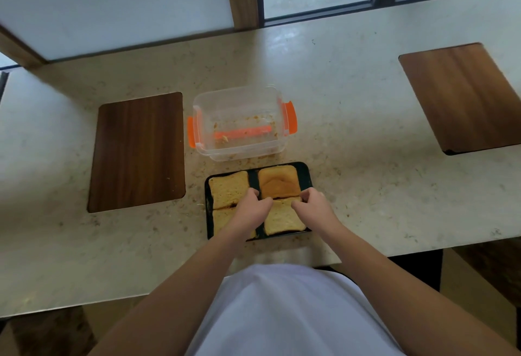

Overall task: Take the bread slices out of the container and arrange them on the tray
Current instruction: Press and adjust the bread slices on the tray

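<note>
Four slices (282,217) fill the tray (306,172) | container (239,123) behind holds only crumbs | left hand (252,206) and right hand (311,203), fingers curled, pinch the near-right slice's far edge | task looks nearly finished

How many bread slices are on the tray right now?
4, in a two-by-two grid on the black tray: far-left slice, far-right slice, near-right slice, and near-left slice, partly hidden under the left forearm. The container holds only crumbs.
</note>
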{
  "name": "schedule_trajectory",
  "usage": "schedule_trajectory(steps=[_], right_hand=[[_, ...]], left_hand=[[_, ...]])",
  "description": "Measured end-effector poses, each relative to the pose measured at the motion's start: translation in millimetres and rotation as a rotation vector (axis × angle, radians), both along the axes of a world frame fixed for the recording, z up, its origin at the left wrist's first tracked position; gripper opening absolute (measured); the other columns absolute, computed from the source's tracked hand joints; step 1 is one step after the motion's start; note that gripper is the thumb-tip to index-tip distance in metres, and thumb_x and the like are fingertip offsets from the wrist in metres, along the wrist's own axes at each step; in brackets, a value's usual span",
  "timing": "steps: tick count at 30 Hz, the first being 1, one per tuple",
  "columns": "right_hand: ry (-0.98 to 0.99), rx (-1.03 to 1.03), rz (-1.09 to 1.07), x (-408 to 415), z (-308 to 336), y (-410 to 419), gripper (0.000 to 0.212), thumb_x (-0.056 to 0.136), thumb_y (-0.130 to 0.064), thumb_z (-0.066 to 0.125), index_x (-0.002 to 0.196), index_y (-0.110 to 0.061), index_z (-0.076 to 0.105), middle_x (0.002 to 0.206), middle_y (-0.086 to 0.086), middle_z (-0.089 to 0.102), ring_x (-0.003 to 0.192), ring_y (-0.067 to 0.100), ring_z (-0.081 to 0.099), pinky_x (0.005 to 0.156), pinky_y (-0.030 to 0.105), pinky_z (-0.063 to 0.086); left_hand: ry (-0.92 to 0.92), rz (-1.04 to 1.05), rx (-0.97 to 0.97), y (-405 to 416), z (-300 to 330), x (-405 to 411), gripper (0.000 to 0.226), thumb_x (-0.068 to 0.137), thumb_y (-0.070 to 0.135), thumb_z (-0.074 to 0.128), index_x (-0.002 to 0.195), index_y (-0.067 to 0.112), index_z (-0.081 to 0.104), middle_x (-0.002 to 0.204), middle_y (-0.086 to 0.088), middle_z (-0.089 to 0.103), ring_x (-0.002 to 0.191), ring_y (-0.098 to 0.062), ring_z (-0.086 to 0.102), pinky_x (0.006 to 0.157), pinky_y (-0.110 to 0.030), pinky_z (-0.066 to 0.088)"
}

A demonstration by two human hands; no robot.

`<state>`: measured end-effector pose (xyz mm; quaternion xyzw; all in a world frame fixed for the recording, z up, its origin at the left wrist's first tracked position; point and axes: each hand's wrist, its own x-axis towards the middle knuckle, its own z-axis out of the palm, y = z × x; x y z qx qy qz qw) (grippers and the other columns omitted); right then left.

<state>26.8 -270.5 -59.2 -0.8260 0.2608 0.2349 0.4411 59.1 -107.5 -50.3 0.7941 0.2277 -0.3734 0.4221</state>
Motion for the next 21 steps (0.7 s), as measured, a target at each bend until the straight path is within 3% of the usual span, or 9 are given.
schedule_trajectory(steps=[2, 6, 10, 13, 16, 21], right_hand=[[-0.019, 0.000, 0.001, 6.8, 0.5, 1.0, 0.029, 0.087, -0.025, 0.058, 0.114, -0.017, 0.054, 0.122, 0.007, 0.059, 0.081, 0.006, 0.055, 0.071, 0.035, 0.053], [0.033, 0.029, 0.046, 20.6, 4.8, 7.0, 0.059, 0.089, -0.030, 0.057, 0.143, -0.012, 0.045, 0.138, 0.009, 0.054, 0.103, 0.019, 0.055, 0.080, 0.035, 0.046], [0.035, 0.024, 0.069, 24.7, 2.9, 8.3, 0.052, 0.089, -0.031, 0.058, 0.137, -0.014, 0.049, 0.134, 0.009, 0.055, 0.093, 0.016, 0.050, 0.073, 0.032, 0.042], [0.050, 0.017, 0.089, 24.3, 1.4, 4.3, 0.057, 0.088, -0.031, 0.059, 0.140, -0.012, 0.048, 0.136, 0.010, 0.054, 0.098, 0.018, 0.052, 0.077, 0.034, 0.045], [0.054, 0.000, 0.093, 24.1, 1.6, 0.3, 0.057, 0.086, -0.032, 0.059, 0.139, -0.011, 0.049, 0.135, 0.012, 0.054, 0.104, 0.022, 0.055, 0.085, 0.038, 0.051], [0.052, -0.020, 0.094, 20.7, 2.7, -7.0, 0.056, 0.085, -0.032, 0.059, 0.136, -0.011, 0.050, 0.137, 0.012, 0.052, 0.103, 0.021, 0.053, 0.083, 0.037, 0.048]], left_hand=[[-0.014, 0.007, -0.013, -2.9, 4.1, 6.7, 0.056, 0.092, 0.031, 0.055, 0.144, 0.019, 0.040, 0.091, 0.006, 0.052, 0.080, -0.012, 0.055, 0.084, -0.042, 0.055], [0.002, 0.007, -0.038, -9.4, 8.2, 15.8, 0.029, 0.093, 0.031, 0.053, 0.119, 0.026, 0.043, 0.094, 0.009, 0.050, 0.083, -0.011, 0.053, 0.090, -0.045, 0.057], [-0.006, 0.006, -0.052, -12.6, 6.1, 16.0, 0.046, 0.094, 0.032, 0.052, 0.138, 0.019, 0.044, 0.100, 0.011, 0.050, 0.087, -0.009, 0.052, 0.086, -0.041, 0.056], [-0.023, 0.003, -0.047, -15.2, 6.0, 13.9, 0.056, 0.095, 0.032, 0.053, 0.147, 0.017, 0.040, 0.120, 0.003, 0.050, 0.091, -0.009, 0.053, 0.087, -0.040, 0.056], [-0.027, -0.018, -0.052, -20.7, 7.1, 11.5, 0.059, 0.096, 0.032, 0.053, 0.150, 0.016, 0.037, 0.143, -0.003, 0.047, 0.113, -0.018, 0.052, 0.097, -0.044, 0.054], [-0.036, -0.055, -0.032, -30.2, 7.4, 11.8, 0.058, 0.095, 0.031, 0.053, 0.149, 0.016, 0.039, 0.148, -0.004, 0.046, 0.123, -0.023, 0.051, 0.101, -0.046, 0.052]])
